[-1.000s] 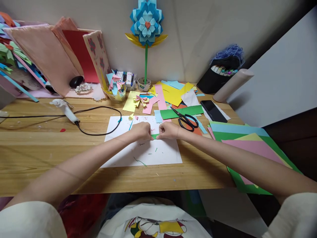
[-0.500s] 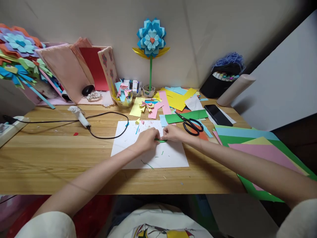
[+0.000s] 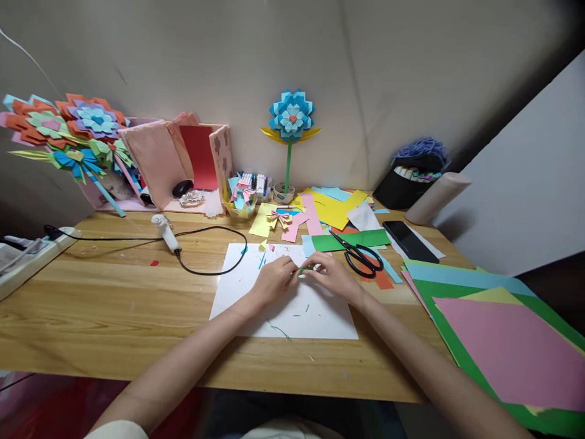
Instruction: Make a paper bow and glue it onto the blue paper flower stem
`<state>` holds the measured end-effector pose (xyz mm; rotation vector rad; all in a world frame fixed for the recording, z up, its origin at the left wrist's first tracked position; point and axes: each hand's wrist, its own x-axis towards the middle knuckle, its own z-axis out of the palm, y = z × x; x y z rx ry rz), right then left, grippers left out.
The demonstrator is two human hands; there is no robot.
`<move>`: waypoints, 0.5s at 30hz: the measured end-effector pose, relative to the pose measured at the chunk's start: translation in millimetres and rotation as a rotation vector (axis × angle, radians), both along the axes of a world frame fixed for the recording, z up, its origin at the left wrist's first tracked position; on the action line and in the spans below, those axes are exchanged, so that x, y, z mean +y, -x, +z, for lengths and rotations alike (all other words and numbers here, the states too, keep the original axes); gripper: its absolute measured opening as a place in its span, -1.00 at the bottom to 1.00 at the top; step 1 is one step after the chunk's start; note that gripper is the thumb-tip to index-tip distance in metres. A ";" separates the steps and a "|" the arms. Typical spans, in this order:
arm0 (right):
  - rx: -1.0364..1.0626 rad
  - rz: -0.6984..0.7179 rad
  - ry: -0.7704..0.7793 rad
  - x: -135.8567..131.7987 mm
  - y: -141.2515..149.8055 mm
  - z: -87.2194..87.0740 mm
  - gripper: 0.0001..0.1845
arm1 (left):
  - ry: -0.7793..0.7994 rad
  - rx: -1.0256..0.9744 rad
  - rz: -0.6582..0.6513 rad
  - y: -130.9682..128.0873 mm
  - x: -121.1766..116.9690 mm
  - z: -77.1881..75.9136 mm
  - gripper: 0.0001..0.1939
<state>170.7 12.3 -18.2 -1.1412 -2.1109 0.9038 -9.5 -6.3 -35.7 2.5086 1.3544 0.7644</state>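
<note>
Over a white paper sheet [image 3: 256,323] on the desk, my left hand [image 3: 275,281] and my right hand [image 3: 333,277] meet at a small piece of green paper [image 3: 307,269]. Both hands have their fingers closed on it, and they hide most of the piece. Thin green scraps [image 3: 278,329] lie on the sheet below my hands. Just right of my right hand rest black-handled scissors [image 3: 363,256], their blades lying over a green paper strip [image 3: 351,239].
A glue gun [image 3: 165,233] with a looped black cord lies to the left. Behind stands a blue paper flower [image 3: 292,116] beside a cup of paper bows [image 3: 241,201]. On the right are a phone [image 3: 410,241], coloured sheets [image 3: 512,341] and a black pen holder [image 3: 397,186].
The camera view has tilted up and turned a little left, so the desk sits lower. My right fingers have shifted on the green paper, now stretched more over it.
</note>
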 end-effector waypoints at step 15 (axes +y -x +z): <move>0.389 -0.204 0.335 -8.3 24.3 -13.6 -0.79 | 0.813 -0.841 0.069 17.9 3.8 7.4 -0.66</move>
